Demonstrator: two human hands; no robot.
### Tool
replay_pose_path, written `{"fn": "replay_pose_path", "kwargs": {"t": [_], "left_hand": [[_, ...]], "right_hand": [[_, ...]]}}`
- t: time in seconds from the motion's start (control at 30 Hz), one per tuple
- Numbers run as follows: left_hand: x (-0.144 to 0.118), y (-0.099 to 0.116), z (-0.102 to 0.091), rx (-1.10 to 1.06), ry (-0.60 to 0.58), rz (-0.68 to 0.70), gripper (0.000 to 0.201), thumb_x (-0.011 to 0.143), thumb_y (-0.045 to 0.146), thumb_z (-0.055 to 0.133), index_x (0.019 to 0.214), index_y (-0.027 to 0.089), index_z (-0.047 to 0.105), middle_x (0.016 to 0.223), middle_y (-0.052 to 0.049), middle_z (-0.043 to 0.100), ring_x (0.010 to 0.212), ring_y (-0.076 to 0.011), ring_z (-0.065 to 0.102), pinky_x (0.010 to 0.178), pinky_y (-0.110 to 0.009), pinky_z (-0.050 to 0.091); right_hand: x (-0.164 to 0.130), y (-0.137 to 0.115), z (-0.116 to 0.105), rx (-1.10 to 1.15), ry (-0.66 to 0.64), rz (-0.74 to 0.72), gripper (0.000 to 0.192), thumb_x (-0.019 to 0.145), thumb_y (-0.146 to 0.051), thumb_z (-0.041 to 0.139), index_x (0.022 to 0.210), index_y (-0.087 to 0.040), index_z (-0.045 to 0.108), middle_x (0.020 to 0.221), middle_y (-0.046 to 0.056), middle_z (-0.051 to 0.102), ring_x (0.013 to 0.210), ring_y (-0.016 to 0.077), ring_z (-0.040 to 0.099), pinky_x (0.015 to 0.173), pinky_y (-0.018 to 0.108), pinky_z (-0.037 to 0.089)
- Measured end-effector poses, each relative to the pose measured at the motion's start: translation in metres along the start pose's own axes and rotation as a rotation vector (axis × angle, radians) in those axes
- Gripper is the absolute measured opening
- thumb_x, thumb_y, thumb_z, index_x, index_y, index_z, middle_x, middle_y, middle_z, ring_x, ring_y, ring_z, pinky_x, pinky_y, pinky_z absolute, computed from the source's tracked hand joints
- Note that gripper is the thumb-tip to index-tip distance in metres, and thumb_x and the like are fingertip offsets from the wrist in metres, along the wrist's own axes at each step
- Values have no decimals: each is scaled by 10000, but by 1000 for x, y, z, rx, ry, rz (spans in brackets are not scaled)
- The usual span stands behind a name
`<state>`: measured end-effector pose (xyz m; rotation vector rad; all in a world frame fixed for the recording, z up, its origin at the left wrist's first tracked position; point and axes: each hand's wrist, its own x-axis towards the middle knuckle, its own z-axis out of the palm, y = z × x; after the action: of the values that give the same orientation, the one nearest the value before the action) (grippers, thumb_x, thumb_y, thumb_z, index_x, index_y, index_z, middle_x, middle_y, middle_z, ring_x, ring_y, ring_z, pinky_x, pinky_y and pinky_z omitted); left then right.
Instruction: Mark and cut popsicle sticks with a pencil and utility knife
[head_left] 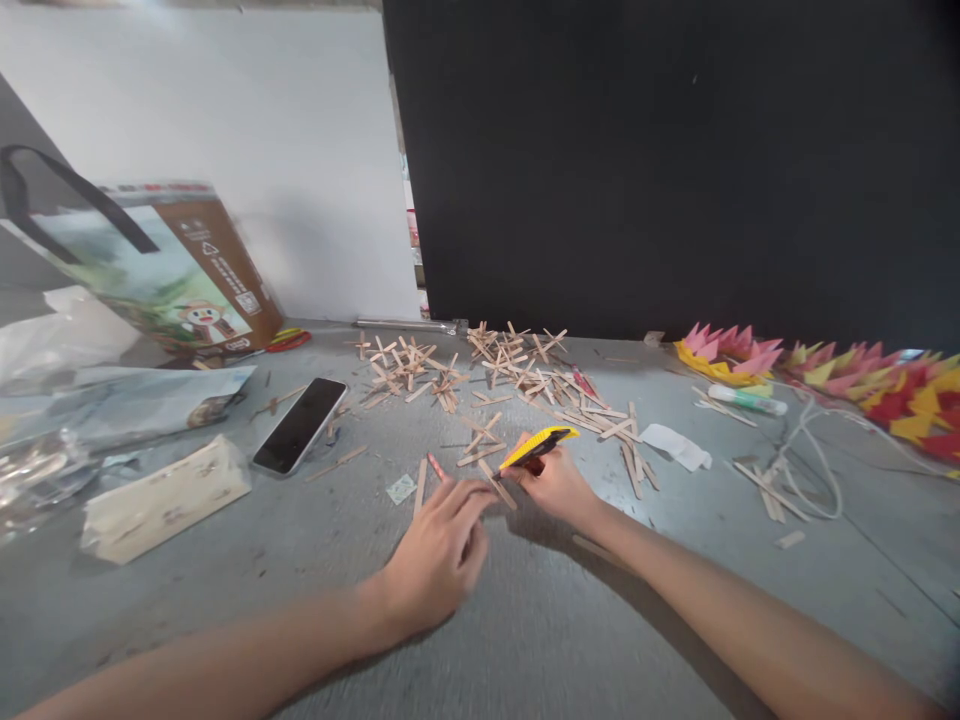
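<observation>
My right hand (556,487) grips a yellow and black utility knife (537,446), its tip angled down toward a thin wooden stick (497,484) on the grey floor. My left hand (441,550) lies palm down, its fingertips pressing near that stick's left end, beside another stick (420,487) and a small reddish one (435,466). Just beyond both hands, several wooden sticks glued into crosses lie scattered in a pile (517,375).
A black phone (300,424) lies to the left, with a paper bag (161,265), plastic wrappers (45,440) and a flat packet (161,497). On the right sit a glue tube (747,399), a white cable (814,450) and folded coloured paper shapes (847,375). A black panel (675,160) stands behind.
</observation>
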<state>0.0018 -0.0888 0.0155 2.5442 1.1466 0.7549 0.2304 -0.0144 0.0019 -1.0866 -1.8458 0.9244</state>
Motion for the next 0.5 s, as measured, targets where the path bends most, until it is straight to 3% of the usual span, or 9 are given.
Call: {"fn": "replay_pose_path", "kwargs": {"t": [0.07, 0.13, 0.27, 0.5], "left_hand": [[0, -2, 3, 79, 60, -72, 471, 955, 47, 472, 1360, 220, 640, 1464, -120, 647, 1389, -320, 568, 1201, -642, 453], [0, -6, 7, 133, 38, -110, 518, 950, 67, 489, 1437, 209, 596, 1599, -133, 550, 1498, -369, 455, 1214, -701, 405], [0, -14, 14, 164, -46, -119, 638, 996, 135, 479, 1624, 236, 431, 1734, -104, 407, 1627, -370, 287, 1272, -714, 325], [1, -17, 14, 159, -87, -86, 675, 1030, 192, 464, 1691, 252, 346, 1752, -87, 385, 1665, -351, 233, 1309, -695, 273]], "right_hand": [[0, 2, 0, -6, 4, -18, 245, 933, -443, 750, 838, -220, 714, 827, 42, 711, 735, 202, 636, 701, 330, 490], [0, 3, 0, 5, -2, -34, 253, 943, -455, 748, 871, -214, 720, 851, 46, 714, 750, 205, 642, 721, 334, 497], [0, 5, 0, 37, -18, -36, 239, 947, -429, 744, 866, -206, 715, 863, 49, 703, 766, 207, 647, 723, 328, 507], [-1, 6, 0, 67, -38, -20, 179, 941, -384, 735, 887, -217, 697, 823, 22, 663, 726, 186, 601, 679, 303, 479]]}}
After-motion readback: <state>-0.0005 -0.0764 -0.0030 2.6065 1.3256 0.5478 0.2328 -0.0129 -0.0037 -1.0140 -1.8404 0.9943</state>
